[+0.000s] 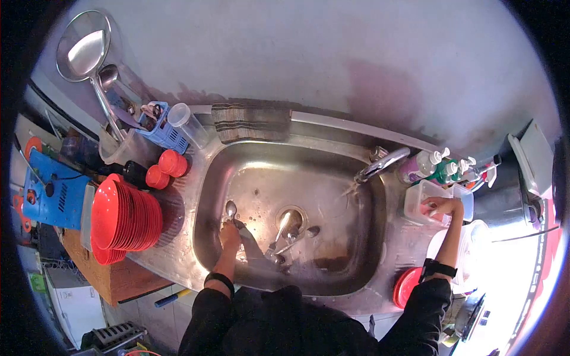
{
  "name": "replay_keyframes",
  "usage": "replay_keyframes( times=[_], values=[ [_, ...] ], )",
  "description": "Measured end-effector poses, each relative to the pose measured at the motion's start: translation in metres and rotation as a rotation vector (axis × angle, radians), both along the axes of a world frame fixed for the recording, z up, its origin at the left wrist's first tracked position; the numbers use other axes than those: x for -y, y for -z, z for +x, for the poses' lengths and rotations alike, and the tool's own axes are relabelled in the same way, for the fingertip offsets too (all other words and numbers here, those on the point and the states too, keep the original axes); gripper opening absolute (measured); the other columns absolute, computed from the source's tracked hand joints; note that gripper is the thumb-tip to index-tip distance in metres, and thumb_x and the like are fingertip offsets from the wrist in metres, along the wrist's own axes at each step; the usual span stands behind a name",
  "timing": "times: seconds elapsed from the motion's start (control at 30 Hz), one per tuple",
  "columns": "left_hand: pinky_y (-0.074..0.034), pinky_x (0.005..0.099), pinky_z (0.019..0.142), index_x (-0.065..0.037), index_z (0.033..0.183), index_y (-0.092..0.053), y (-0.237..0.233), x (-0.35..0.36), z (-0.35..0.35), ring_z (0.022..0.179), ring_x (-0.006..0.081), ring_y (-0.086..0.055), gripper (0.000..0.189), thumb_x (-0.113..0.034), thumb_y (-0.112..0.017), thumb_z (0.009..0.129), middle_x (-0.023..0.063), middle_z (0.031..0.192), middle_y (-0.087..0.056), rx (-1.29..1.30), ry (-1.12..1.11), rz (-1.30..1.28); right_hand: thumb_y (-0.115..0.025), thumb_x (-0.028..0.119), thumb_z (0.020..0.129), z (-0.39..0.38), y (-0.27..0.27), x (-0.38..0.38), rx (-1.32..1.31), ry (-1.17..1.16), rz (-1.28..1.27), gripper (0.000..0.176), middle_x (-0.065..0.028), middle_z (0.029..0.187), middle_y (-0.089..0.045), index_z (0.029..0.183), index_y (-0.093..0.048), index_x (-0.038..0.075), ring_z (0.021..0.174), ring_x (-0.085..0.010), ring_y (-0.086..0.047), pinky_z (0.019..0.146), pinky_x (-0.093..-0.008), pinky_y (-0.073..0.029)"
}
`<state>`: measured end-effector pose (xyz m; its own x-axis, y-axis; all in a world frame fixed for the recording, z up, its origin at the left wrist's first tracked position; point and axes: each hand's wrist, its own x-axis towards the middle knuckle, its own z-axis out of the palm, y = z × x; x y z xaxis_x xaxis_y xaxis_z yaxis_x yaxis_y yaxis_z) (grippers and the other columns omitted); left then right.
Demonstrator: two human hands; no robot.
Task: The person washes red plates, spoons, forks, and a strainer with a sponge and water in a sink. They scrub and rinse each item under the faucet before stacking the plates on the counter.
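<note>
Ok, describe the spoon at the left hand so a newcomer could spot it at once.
Find the big steel sink, then the left hand over its left part. The spoon is in that hand, its shiny bowl sticking out just beyond it. Unlike the utensils lying loose around the drain, this one is held.

"How many silver metal spoons?"

"At least three; overlap hides the total."

"Next?"

"One bare left hand, one bare right hand."

"Others?"

"One curved chrome tap, one striped cloth, one blue plastic basket."
</note>
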<state>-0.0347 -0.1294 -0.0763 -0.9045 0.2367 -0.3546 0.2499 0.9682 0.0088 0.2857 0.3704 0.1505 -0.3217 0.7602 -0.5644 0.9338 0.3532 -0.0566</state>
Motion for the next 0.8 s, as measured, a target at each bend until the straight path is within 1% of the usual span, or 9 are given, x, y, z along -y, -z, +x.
replay_keyframes(
  times=[0.27, 0.33, 0.4, 0.47, 0.5, 0.53, 0.57, 0.7, 0.8],
  values=[
    [-0.042, 0.0415, 0.056, -0.002, 0.092, -0.036, -0.042, -0.027, 0.013, 0.072, 0.0374, -0.053, 0.022, -0.017, -0.041, 0.077, 0.0213, 0.076, -0.054, 0.121, -0.136, 0.440, -0.057, 0.020, 0.067, -0.017, -0.074, 0.051, -0.062, -0.010, 0.010, 0.031, -0.0175, 0.071, -0.056, 0.093, -0.048, 0.007, 0.066, -0.0271, -0.056, 0.058, -0.0344, -0.042],
    [-0.039, 0.0436, 0.053, -0.003, 0.090, -0.036, -0.055, -0.036, 0.024, 0.069, 0.0383, -0.052, 0.019, -0.020, -0.038, 0.079, 0.0243, 0.071, -0.052, 0.123, -0.033, 0.835, -0.054, 0.019, 0.069, -0.005, -0.085, 0.070, -0.454, -0.187, 0.583, 0.029, -0.0161, 0.071, -0.056, 0.094, -0.045, 0.009, 0.067, -0.0302, -0.055, 0.058, -0.0365, -0.041],
    [-0.037, 0.0415, 0.052, -0.006, 0.085, -0.038, -0.084, -0.054, 0.044, 0.061, 0.0369, -0.051, 0.018, -0.023, -0.033, 0.082, 0.0193, 0.061, -0.050, 0.230, -0.118, 0.907, -0.052, 0.020, 0.071, -0.007, -0.088, 0.100, -0.905, -0.200, 0.555, 0.032, -0.0167, 0.081, -0.055, 0.100, -0.043, 0.009, 0.077, -0.0289, -0.053, 0.064, -0.0352, -0.040],
    [-0.038, 0.0366, 0.050, -0.006, 0.084, -0.039, -0.109, -0.064, 0.069, 0.054, 0.0318, -0.050, 0.018, -0.024, -0.034, 0.083, 0.0149, 0.057, -0.049, 0.178, 0.063, 1.023, -0.047, 0.021, 0.076, -0.024, -0.075, 0.132, -0.994, 0.045, 0.238, 0.041, -0.0123, 0.106, -0.045, 0.112, -0.035, 0.006, 0.097, -0.0211, -0.043, 0.082, -0.0309, -0.033],
    [-0.038, 0.0345, 0.050, -0.006, 0.083, -0.040, -0.121, -0.070, 0.081, 0.053, 0.0288, -0.050, 0.018, -0.023, -0.034, 0.083, 0.0135, 0.056, -0.048, 0.176, 0.109, 1.081, -0.037, 0.004, 0.079, -0.030, -0.049, 0.153, -1.051, -0.318, 0.441, 0.038, -0.0090, 0.098, -0.044, 0.116, -0.028, 0.005, 0.088, -0.0159, -0.044, 0.080, -0.0279, -0.034],
    [-0.039, 0.0325, 0.049, -0.006, 0.082, -0.041, -0.128, -0.075, 0.092, 0.051, 0.0258, -0.050, 0.018, -0.023, -0.034, 0.083, 0.0120, 0.055, -0.047, 0.174, 0.156, 1.135, -0.042, -0.001, 0.072, -0.044, -0.004, 0.163, -1.540, -0.109, -0.109, 0.045, -0.0123, 0.099, -0.046, 0.115, -0.029, 0.004, 0.090, -0.0187, -0.046, 0.080, -0.0279, -0.036],
    [-0.039, 0.0321, 0.049, -0.006, 0.082, -0.040, -0.126, -0.081, 0.098, 0.051, 0.0219, -0.050, 0.015, -0.020, -0.036, 0.083, 0.0102, 0.055, -0.047, 0.393, 0.024, 1.089, -0.046, -0.002, 0.067, -0.075, -0.078, 0.226, -0.962, 0.187, -0.077, 0.052, -0.0163, 0.108, -0.043, 0.117, -0.029, 0.004, 0.099, -0.0207, -0.043, 0.083, -0.0289, -0.035],
    [-0.040, 0.0323, 0.048, -0.004, 0.085, -0.040, -0.157, -0.083, 0.118, 0.050, 0.0236, -0.051, 0.010, -0.014, -0.039, 0.081, 0.0114, 0.057, -0.049, 0.469, 0.155, 1.073, -0.056, 0.019, 0.063, -0.110, 0.055, 0.270, -1.039, -0.677, 0.494, 0.048, -0.0156, 0.102, -0.044, 0.109, -0.043, 0.011, 0.080, -0.0322, -0.046, 0.070, -0.0356, -0.039],
    [-0.040, 0.0334, 0.049, -0.004, 0.089, -0.041, -0.186, -0.078, 0.133, 0.051, 0.0248, -0.052, 0.012, -0.013, -0.038, 0.081, 0.0139, 0.057, -0.049, 0.442, 0.194, 1.128, -0.058, 0.024, 0.060, -0.116, 0.043, 0.317, -0.974, -0.491, 0.432, 0.046, -0.0148, 0.092, -0.043, 0.103, -0.048, 0.012, 0.078, -0.0322, -0.044, 0.066, -0.0384, -0.039]
  ],
)
